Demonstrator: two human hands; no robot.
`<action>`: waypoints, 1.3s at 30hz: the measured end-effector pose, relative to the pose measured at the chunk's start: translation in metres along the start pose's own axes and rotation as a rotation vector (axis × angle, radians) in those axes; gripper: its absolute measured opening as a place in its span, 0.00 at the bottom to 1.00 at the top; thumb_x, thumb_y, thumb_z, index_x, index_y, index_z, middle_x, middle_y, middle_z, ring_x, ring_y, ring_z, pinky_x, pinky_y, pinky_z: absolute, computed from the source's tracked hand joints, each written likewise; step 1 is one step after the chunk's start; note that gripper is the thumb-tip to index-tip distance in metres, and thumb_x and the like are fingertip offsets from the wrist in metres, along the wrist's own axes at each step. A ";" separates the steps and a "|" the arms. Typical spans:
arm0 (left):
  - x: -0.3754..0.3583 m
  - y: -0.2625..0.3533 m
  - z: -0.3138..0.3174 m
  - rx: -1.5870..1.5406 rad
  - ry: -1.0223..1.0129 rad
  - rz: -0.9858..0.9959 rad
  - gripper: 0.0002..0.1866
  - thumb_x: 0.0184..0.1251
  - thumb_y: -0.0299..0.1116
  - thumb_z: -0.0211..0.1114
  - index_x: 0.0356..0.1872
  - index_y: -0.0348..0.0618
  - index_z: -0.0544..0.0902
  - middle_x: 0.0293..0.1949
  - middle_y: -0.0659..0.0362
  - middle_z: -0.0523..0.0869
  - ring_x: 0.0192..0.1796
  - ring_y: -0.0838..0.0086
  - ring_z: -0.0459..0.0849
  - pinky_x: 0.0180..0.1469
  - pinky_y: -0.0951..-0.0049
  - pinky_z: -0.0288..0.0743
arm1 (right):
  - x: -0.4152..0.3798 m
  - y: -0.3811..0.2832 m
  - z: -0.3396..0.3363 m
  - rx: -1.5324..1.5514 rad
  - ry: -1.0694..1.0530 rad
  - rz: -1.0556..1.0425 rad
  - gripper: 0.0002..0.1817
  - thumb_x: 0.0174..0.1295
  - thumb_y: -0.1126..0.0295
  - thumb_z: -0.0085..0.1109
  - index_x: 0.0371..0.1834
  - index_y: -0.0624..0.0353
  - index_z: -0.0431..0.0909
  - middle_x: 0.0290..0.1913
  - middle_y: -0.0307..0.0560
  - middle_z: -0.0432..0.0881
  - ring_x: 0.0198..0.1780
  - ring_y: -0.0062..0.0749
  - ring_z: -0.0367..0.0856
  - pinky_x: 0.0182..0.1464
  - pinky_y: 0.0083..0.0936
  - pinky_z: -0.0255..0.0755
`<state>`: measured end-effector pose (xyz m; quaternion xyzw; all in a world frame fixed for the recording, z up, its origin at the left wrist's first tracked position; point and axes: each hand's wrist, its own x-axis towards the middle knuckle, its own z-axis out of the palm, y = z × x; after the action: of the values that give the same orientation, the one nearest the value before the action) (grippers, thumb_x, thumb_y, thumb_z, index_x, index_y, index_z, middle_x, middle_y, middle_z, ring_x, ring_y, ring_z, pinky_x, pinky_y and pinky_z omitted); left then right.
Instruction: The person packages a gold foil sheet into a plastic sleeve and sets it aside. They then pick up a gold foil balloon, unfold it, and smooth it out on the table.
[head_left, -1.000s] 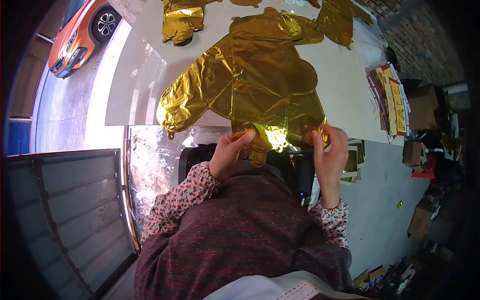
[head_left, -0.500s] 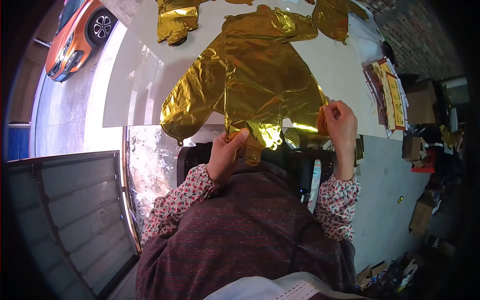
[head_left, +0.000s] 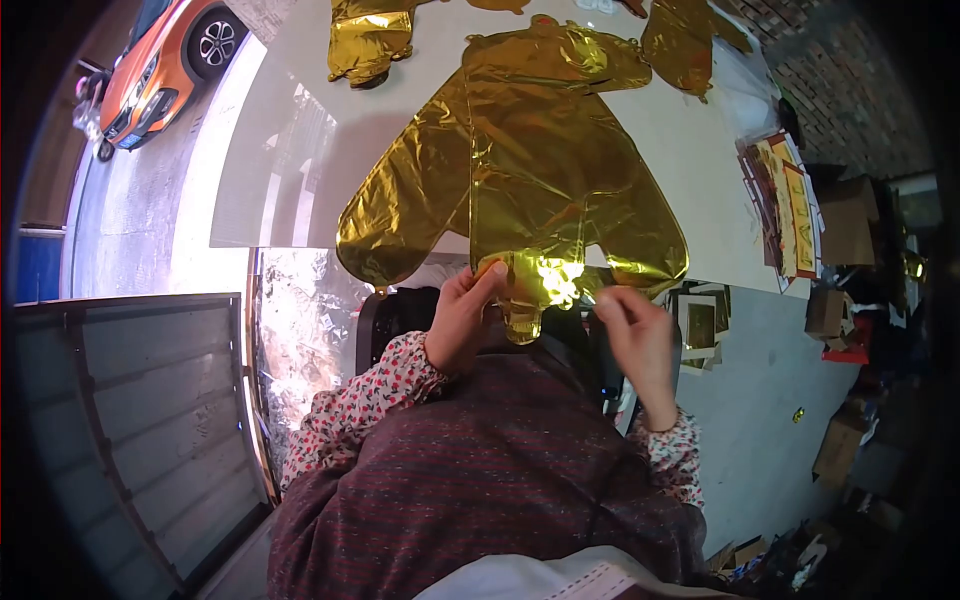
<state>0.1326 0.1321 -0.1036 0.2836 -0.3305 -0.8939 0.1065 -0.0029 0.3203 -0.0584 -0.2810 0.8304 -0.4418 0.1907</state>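
Left hand: the left hand is closed in a pinch, thumb and fingertips nipping the near edge of the gold foil balloon just left of its neck.
Right hand: the right hand is curled near the balloon's near right edge, fingers bent toward it; whether it actually grips the foil I cannot tell.
Balloon neck: the small tab hangs off the near edge of the table between the two hands, closer to the left one.
Balloon: deflated and crinkled, it lies flat on the white table, its lobes spreading left and right and its far end reaching toward the far side.
Other balloons: two more gold foil pieces lie at the far edge, one far left, one far right.
Right side: printed cards lie at the table's right edge.
Floor: cardboard boxes sit to the right, on the grey floor.
Far left: an orange car stands outside.
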 end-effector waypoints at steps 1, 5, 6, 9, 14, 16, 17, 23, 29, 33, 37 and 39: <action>0.003 -0.002 -0.002 0.012 -0.004 0.010 0.13 0.77 0.38 0.61 0.51 0.40 0.82 0.43 0.62 0.87 0.44 0.78 0.86 0.49 0.72 0.81 | 0.001 0.006 0.013 0.122 0.028 0.021 0.10 0.69 0.68 0.63 0.43 0.66 0.83 0.36 0.45 0.87 0.39 0.24 0.85 0.42 0.23 0.76; 0.003 -0.001 -0.001 0.075 -0.006 0.006 0.15 0.77 0.40 0.61 0.54 0.41 0.80 0.46 0.60 0.87 0.46 0.75 0.86 0.48 0.69 0.81 | 0.017 0.035 0.050 0.576 -0.033 0.115 0.10 0.72 0.68 0.59 0.42 0.66 0.83 0.37 0.35 0.83 0.40 0.13 0.77 0.44 0.16 0.69; 0.003 -0.001 -0.002 0.076 -0.016 0.013 0.15 0.77 0.40 0.61 0.54 0.41 0.80 0.47 0.60 0.87 0.47 0.75 0.86 0.49 0.69 0.81 | 0.020 0.036 0.053 0.677 -0.088 0.143 0.10 0.74 0.69 0.57 0.42 0.66 0.83 0.39 0.33 0.82 0.41 0.11 0.74 0.45 0.13 0.67; 0.006 -0.001 -0.003 0.089 -0.021 0.029 0.15 0.77 0.40 0.61 0.54 0.41 0.80 0.47 0.60 0.87 0.47 0.75 0.86 0.50 0.68 0.81 | 0.021 0.033 0.067 0.840 -0.085 0.156 0.12 0.74 0.67 0.59 0.32 0.60 0.80 0.31 0.27 0.73 0.33 0.09 0.63 0.37 0.14 0.58; 0.007 -0.001 -0.005 0.125 -0.002 0.045 0.16 0.79 0.42 0.57 0.54 0.41 0.80 0.48 0.60 0.86 0.48 0.75 0.85 0.49 0.69 0.81 | 0.017 0.003 0.068 0.862 -0.052 0.206 0.10 0.73 0.70 0.59 0.35 0.62 0.84 0.35 0.30 0.82 0.36 0.09 0.71 0.41 0.15 0.64; 0.010 -0.004 -0.015 0.154 -0.035 0.055 0.17 0.80 0.43 0.55 0.53 0.40 0.80 0.47 0.60 0.86 0.48 0.76 0.85 0.49 0.70 0.81 | 0.018 0.013 0.071 0.867 -0.063 0.181 0.08 0.73 0.71 0.59 0.41 0.63 0.86 0.39 0.34 0.85 0.40 0.11 0.76 0.45 0.16 0.69; 0.011 -0.005 -0.019 0.168 -0.049 0.060 0.18 0.81 0.44 0.54 0.53 0.39 0.80 0.47 0.60 0.86 0.48 0.77 0.85 0.49 0.71 0.81 | 0.019 0.017 0.073 0.866 -0.066 0.191 0.08 0.73 0.71 0.59 0.43 0.63 0.86 0.41 0.35 0.86 0.41 0.12 0.77 0.46 0.16 0.70; 0.008 0.003 -0.009 0.213 -0.070 0.062 0.21 0.82 0.44 0.52 0.47 0.35 0.84 0.39 0.69 0.84 0.40 0.88 0.76 0.45 0.83 0.70 | 0.022 0.011 0.076 0.876 -0.057 0.219 0.10 0.72 0.66 0.62 0.45 0.61 0.86 0.39 0.33 0.86 0.38 0.12 0.78 0.41 0.17 0.72; -0.010 0.028 -0.016 0.914 -0.051 0.268 0.21 0.78 0.45 0.57 0.40 0.34 0.85 0.30 0.56 0.87 0.33 0.69 0.85 0.37 0.69 0.75 | 0.023 0.008 0.081 0.950 -0.014 0.198 0.11 0.71 0.67 0.62 0.48 0.62 0.86 0.43 0.37 0.87 0.44 0.13 0.80 0.49 0.16 0.72; -0.041 0.071 -0.026 1.242 0.007 0.644 0.11 0.70 0.35 0.65 0.39 0.35 0.83 0.30 0.49 0.85 0.31 0.58 0.85 0.35 0.65 0.76 | 0.022 0.005 0.079 0.905 -0.017 0.199 0.10 0.71 0.67 0.62 0.46 0.62 0.86 0.41 0.35 0.87 0.39 0.12 0.79 0.42 0.15 0.72; -0.014 0.152 -0.021 1.526 -0.016 0.706 0.09 0.69 0.30 0.65 0.46 0.37 0.83 0.36 0.50 0.85 0.36 0.61 0.86 0.39 0.67 0.78 | 0.025 0.005 0.076 0.881 -0.027 0.196 0.09 0.71 0.67 0.62 0.43 0.61 0.87 0.37 0.34 0.87 0.34 0.10 0.78 0.35 0.14 0.70; 0.026 0.183 -0.015 1.680 -0.074 0.874 0.11 0.67 0.27 0.66 0.49 0.37 0.83 0.40 0.48 0.86 0.40 0.58 0.87 0.43 0.68 0.80 | 0.024 0.006 0.077 0.878 -0.016 0.195 0.09 0.71 0.66 0.62 0.42 0.61 0.87 0.36 0.33 0.87 0.33 0.10 0.77 0.33 0.14 0.69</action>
<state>0.1204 -0.0243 -0.0047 0.0900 -0.9459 -0.2529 0.1822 0.0203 0.2594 -0.1060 -0.0974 0.5851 -0.7302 0.3391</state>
